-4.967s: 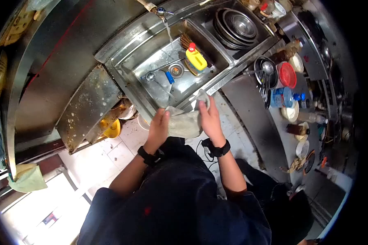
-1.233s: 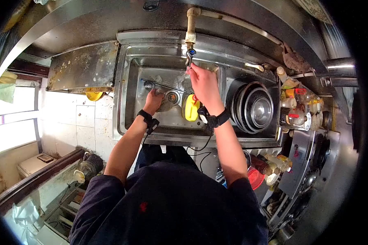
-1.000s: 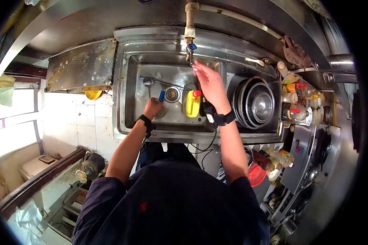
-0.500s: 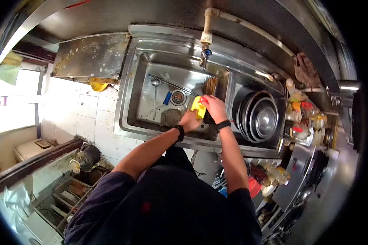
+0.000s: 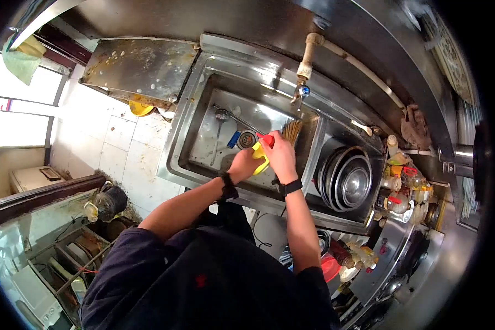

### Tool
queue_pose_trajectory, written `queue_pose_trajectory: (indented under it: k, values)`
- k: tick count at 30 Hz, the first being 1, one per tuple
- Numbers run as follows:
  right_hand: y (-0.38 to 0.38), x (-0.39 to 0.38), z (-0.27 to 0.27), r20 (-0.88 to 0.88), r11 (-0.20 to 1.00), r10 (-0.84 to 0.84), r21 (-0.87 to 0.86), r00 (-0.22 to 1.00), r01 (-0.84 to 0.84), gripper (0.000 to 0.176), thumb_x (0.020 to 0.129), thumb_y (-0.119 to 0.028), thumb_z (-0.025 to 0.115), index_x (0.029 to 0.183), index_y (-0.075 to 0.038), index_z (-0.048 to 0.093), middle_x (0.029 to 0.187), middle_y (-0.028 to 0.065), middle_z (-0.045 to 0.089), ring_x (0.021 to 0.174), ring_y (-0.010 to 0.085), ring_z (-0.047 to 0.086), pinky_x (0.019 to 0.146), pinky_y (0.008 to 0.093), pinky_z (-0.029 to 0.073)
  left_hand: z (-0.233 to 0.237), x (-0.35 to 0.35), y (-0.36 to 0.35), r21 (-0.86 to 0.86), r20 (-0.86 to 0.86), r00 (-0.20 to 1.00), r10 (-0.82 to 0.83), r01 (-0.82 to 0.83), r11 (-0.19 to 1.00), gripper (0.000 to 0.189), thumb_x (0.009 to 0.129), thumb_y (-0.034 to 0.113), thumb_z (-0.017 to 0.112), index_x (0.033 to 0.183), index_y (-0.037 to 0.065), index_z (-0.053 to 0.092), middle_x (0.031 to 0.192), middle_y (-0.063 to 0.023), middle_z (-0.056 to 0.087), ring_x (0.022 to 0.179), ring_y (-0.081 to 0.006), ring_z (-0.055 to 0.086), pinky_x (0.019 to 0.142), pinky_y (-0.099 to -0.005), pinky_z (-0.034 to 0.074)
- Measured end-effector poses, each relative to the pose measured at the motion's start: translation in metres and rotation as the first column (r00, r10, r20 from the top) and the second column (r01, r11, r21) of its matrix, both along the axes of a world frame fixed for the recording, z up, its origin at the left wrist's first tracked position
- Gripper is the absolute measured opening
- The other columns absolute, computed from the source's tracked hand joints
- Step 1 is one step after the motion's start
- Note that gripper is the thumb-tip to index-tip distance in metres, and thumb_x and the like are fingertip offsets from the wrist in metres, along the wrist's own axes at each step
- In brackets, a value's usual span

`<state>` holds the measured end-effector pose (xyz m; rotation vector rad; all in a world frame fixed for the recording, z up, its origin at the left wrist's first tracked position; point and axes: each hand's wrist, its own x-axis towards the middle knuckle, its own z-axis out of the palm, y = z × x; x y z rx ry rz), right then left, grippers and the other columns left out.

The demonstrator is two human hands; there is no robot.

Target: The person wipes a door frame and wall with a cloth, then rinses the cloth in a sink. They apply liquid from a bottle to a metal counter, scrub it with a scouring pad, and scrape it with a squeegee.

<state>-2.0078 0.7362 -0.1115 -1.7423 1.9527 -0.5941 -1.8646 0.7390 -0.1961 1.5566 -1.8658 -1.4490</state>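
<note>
I see both hands over the sink, working together on one yellow bottle, which sits over the basin's near half, toward its right edge; whether its base touches the floor there I cannot tell. The left hand is closed round the body, and the right hand is gripping at the red cap. I judge the step in hand to be handling that cap, though whether it is being opened, pressed or shut I can't say. To my mind the next move calls for a firm left grip and a small, controlled right wrist action, with the bottle upright enough not to spill should the cap come loose. Beside the hands, the drain lies near the basin's middle with a blue handle just left of it; a ladle lies toward the far left corner, and a brush along the right edge, below the tap. As for writing, I can read none: the hands cover most of the bottle, the jars beyond the sink's right end are too small, and the shirt's red mark is just a blur.
</note>
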Motion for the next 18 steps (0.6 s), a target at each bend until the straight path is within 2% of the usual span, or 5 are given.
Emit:
queue_pose_trajectory:
  k: [6, 9, 11, 16, 18]
  values:
    - [-0.012, 0.083, 0.082, 0.157, 0.98, 0.071, -0.194, 0.985, -0.04, 0.032, 0.088, -0.012, 0.072, 0.117, -0.004, 0.062, 0.089, 0.0132, 0.063, 0.074, 0.0294, 0.065, 0.068, 0.0385, 0.053, 0.129, 0.091, -0.024, -0.078, 0.129, 0.982, 0.135, -0.125, 0.989, 0.041, 0.081, 0.039, 0.071, 0.088, -0.002, 0.068, 0.082, -0.0249, 0.068, 0.08, -0.0411, 0.067, 0.071, -0.0466, 0.053]
    - [-0.025, 0.125, 0.109, 0.016, 0.96, 0.118, -0.257, 0.993, -0.11, 0.04, 0.085, -0.011, 0.073, 0.124, -0.007, 0.062, 0.09, 0.0099, 0.062, 0.077, 0.0257, 0.064, 0.072, 0.0365, 0.054, 0.165, 0.148, -0.036, -0.213, 0.137, 0.98, 0.142, -0.111, 0.971, 0.039, 0.08, 0.039, 0.073, 0.086, 0.001, 0.067, 0.077, -0.0227, 0.067, 0.076, -0.0406, 0.067, 0.067, -0.0459, 0.053]
    - [-0.039, 0.157, 0.121, -0.174, 0.918, 0.134, -0.35, 0.976, -0.189, 0.043, 0.085, -0.017, 0.074, 0.127, -0.011, 0.063, 0.096, 0.0066, 0.065, 0.089, 0.0242, 0.065, 0.076, 0.0364, 0.055, 0.173, 0.185, -0.052, -0.25, 0.151, 0.979, 0.139, -0.099, 0.963, 0.037, 0.078, 0.038, 0.075, 0.085, 0.002, 0.068, 0.076, -0.022, 0.067, 0.074, -0.0403, 0.067, 0.066, -0.0463, 0.053]
    - [-0.08, 0.237, 0.096, -0.228, 0.807, 0.112, -0.547, 0.967, -0.222, 0.042, 0.086, -0.021, 0.073, 0.127, -0.015, 0.064, 0.116, 0.0029, 0.068, 0.097, 0.0226, 0.066, 0.078, 0.0353, 0.056, 0.169, 0.254, -0.088, -0.259, 0.167, 0.971, 0.171, -0.124, 0.958, 0.036, 0.078, 0.035, 0.075, 0.081, 0.0, 0.067, 0.076, -0.0232, 0.066, 0.075, -0.0402, 0.066, 0.067, -0.0444, 0.052]
    - [-0.092, 0.258, 0.079, -0.221, 0.779, 0.07, -0.597, 0.973, -0.192, 0.041, 0.085, -0.021, 0.074, 0.125, -0.015, 0.066, 0.109, 0.0025, 0.068, 0.092, 0.0223, 0.065, 0.075, 0.0347, 0.056, 0.159, 0.273, -0.099, -0.266, 0.165, 0.973, 0.159, -0.111, 0.958, 0.035, 0.078, 0.034, 0.075, 0.082, 0.0, 0.067, 0.077, -0.0231, 0.066, 0.075, -0.0403, 0.066, 0.068, -0.0445, 0.052]
